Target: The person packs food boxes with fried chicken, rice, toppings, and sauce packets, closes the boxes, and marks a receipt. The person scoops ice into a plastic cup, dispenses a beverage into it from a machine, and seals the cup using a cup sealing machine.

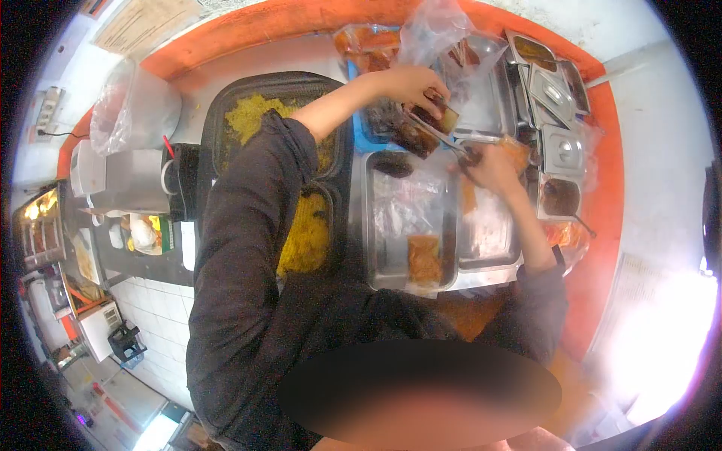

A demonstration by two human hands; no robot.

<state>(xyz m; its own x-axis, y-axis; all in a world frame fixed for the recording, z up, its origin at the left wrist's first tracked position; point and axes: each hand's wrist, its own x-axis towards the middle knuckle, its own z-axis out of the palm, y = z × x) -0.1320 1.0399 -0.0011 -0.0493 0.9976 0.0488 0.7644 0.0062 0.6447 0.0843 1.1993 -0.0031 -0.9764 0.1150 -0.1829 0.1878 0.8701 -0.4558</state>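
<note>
My left hand [418, 92] is closed on the upper edge of a clear plastic pouch of dark brown food [418, 141], which hangs over the trays. In my right hand [489, 171] is a pair of scissors [444, 138], seen as a thin metal tool with a dark handle. Its blades point up and left, against the pouch; whether they are open I cannot tell. Beneath the pouch stands a blue crate [364, 135] with more dark bags. Just below my hands, a metal tray [371, 225] contains a pouch of orange-brown food [424, 260].
Two black containers of yellow rice [307, 234] stand left of the trays. Steel food pans [561, 150], some lidded, line the right side, with a ladle handle [587, 226] sticking out. A second metal tray [489, 259] lies below my right hand. A machine [124, 180] stands far left.
</note>
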